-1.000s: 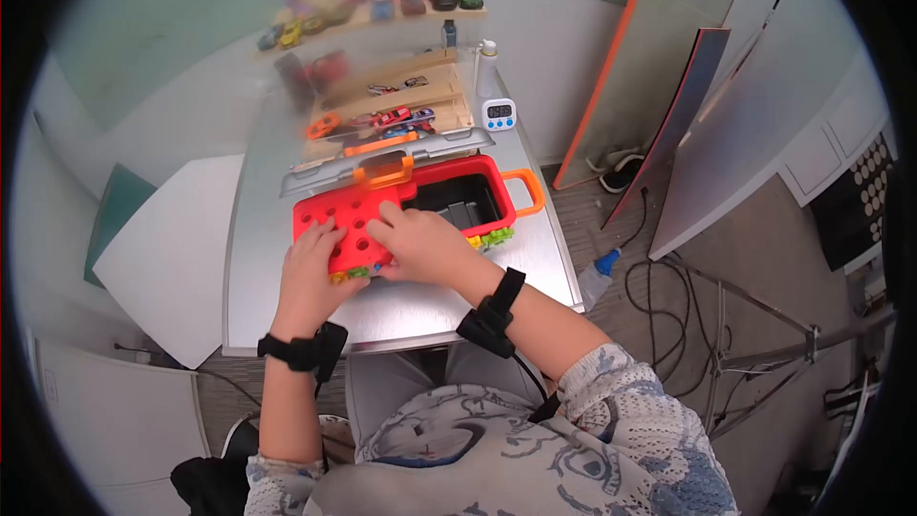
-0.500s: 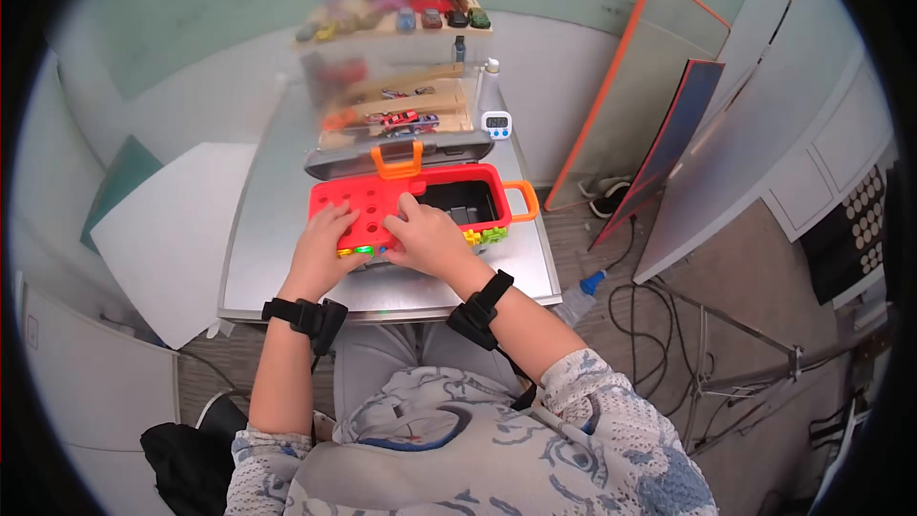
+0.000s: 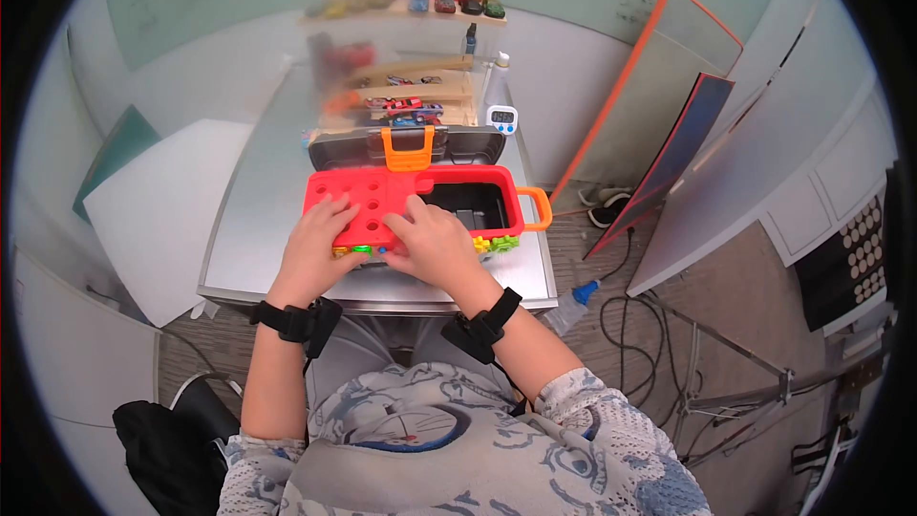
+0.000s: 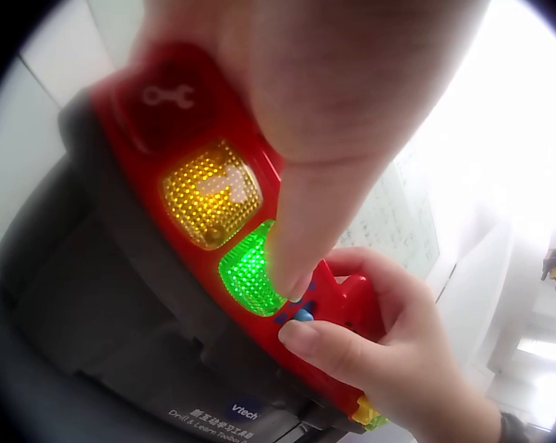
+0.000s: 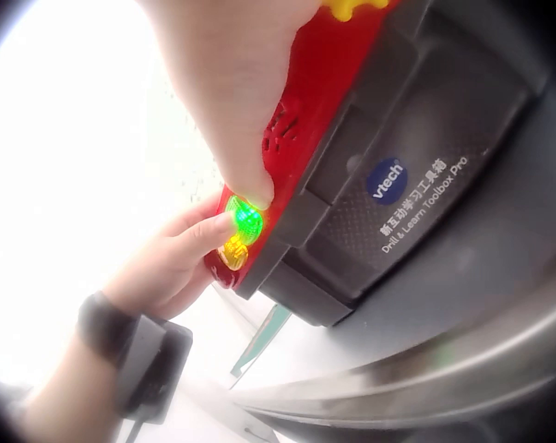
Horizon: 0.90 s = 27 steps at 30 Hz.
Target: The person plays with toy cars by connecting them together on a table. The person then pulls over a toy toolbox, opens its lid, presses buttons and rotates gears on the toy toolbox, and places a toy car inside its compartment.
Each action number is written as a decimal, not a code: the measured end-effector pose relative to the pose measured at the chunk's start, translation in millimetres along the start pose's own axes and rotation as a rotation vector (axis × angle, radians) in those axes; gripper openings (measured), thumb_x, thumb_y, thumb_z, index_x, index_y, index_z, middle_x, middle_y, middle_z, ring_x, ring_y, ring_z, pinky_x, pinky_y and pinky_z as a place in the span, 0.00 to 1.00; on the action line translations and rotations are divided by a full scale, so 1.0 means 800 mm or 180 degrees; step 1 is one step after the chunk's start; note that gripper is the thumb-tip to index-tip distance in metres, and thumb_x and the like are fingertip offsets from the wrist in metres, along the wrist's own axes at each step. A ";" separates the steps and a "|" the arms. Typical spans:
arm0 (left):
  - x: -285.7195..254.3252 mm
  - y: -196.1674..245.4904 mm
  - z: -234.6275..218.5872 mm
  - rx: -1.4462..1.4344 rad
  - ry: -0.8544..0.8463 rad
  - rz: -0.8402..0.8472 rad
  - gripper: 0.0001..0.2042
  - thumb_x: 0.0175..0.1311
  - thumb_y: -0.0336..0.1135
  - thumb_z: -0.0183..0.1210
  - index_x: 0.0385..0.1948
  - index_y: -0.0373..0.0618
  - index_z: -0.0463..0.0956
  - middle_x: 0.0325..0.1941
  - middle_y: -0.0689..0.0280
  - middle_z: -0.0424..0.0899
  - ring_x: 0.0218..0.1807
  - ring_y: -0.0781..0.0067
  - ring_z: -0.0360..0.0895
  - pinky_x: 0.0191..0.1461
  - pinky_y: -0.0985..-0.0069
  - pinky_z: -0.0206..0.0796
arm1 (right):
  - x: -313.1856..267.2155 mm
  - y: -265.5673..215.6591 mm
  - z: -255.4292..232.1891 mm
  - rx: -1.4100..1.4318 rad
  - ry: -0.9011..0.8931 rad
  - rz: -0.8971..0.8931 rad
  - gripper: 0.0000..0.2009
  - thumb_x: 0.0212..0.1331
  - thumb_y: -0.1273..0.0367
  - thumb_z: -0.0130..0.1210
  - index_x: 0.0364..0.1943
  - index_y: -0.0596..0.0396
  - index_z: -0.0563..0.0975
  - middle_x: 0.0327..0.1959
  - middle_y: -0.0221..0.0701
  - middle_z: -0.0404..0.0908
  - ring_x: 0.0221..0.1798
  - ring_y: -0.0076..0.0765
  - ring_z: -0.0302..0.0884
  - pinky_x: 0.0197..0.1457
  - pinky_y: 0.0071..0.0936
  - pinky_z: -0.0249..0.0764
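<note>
A toy toolbox (image 3: pixel 368 183) with a red top and grey body stands on the table, its grey lid (image 3: pixel 349 150) swung back. My left hand (image 3: pixel 315 241) holds the box's left front, fingers spread over the holed panel. Its thumb reaches down the front face beside a glowing green button (image 4: pixel 248 272); a yellow button (image 4: pixel 209 198) lies just left. My right hand (image 3: pixel 437 247) grips the edge nearer the middle, fingers on top. The right thumb lies against a small blue switch (image 4: pixel 304 316), close to the left thumb tip.
An orange handle (image 3: pixel 543 210) juts from the box's right end, near yellow and green gears (image 3: pixel 501 244). Behind the lid stands a wooden rack (image 3: pixel 449 91) with toy cars. A white timer (image 3: pixel 502 118) and spray bottle (image 3: pixel 498 81) stand at the back right.
The green button has lit up since one second ago. Both hands keep their places on the toolbox, while the head view has turned and shifted slightly.
</note>
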<state>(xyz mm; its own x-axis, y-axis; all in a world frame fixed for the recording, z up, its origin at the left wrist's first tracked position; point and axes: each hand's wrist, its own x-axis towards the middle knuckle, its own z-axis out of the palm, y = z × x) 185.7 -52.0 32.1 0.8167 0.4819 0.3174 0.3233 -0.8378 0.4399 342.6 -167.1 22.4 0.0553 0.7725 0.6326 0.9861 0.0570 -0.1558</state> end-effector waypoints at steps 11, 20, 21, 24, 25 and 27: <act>-0.011 0.004 0.003 0.0107 0.0067 0.0082 0.30 0.41 0.34 0.66 0.52 0.44 0.69 0.60 0.58 0.66 0.64 0.53 0.58 0.65 0.64 0.52 | -0.013 -0.011 -0.002 -0.0090 0.0173 0.0110 0.22 0.27 0.64 0.66 0.35 0.47 0.75 0.42 0.31 0.71 0.31 0.34 0.73 0.35 0.30 0.73; -0.012 0.004 0.003 0.0116 0.0178 0.0157 0.29 0.40 0.36 0.66 0.51 0.44 0.70 0.58 0.57 0.67 0.62 0.53 0.60 0.63 0.64 0.54 | -0.013 -0.009 -0.001 -0.0051 0.0219 0.0045 0.22 0.27 0.65 0.65 0.35 0.48 0.74 0.45 0.30 0.74 0.31 0.35 0.73 0.35 0.29 0.73; -0.012 0.003 0.003 0.0098 0.0148 0.0143 0.29 0.40 0.36 0.66 0.51 0.44 0.70 0.58 0.57 0.67 0.62 0.53 0.60 0.63 0.64 0.54 | -0.013 -0.009 -0.001 -0.0042 0.0191 0.0068 0.22 0.27 0.65 0.65 0.35 0.48 0.74 0.45 0.30 0.74 0.31 0.35 0.73 0.35 0.29 0.73; -0.012 0.004 0.001 0.0130 0.0049 0.0099 0.31 0.42 0.35 0.65 0.54 0.45 0.67 0.62 0.59 0.64 0.64 0.54 0.57 0.66 0.64 0.50 | -0.013 -0.011 -0.002 0.0018 0.0276 0.0046 0.22 0.28 0.65 0.65 0.35 0.49 0.74 0.45 0.30 0.75 0.31 0.36 0.73 0.35 0.29 0.73; -0.015 0.004 0.003 0.0113 0.0043 0.0088 0.31 0.42 0.35 0.65 0.54 0.45 0.67 0.62 0.59 0.64 0.64 0.54 0.57 0.66 0.64 0.50 | -0.016 -0.013 -0.002 0.0017 0.0255 0.0049 0.22 0.28 0.65 0.65 0.35 0.49 0.74 0.45 0.30 0.75 0.31 0.36 0.73 0.35 0.29 0.73; -0.012 0.002 0.000 0.0181 0.0038 0.0162 0.31 0.42 0.34 0.65 0.54 0.45 0.67 0.61 0.59 0.64 0.64 0.54 0.57 0.66 0.65 0.50 | -0.014 -0.011 -0.002 -0.0017 0.0306 0.0028 0.22 0.27 0.65 0.65 0.36 0.50 0.75 0.45 0.30 0.75 0.31 0.36 0.73 0.35 0.29 0.73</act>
<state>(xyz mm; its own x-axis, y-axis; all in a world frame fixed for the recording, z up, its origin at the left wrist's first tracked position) 178.3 -58.2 29.5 0.8272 0.4410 0.3483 0.3083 -0.8744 0.3747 333.4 -176.7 17.9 0.0784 0.7087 0.7012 0.9864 0.0470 -0.1578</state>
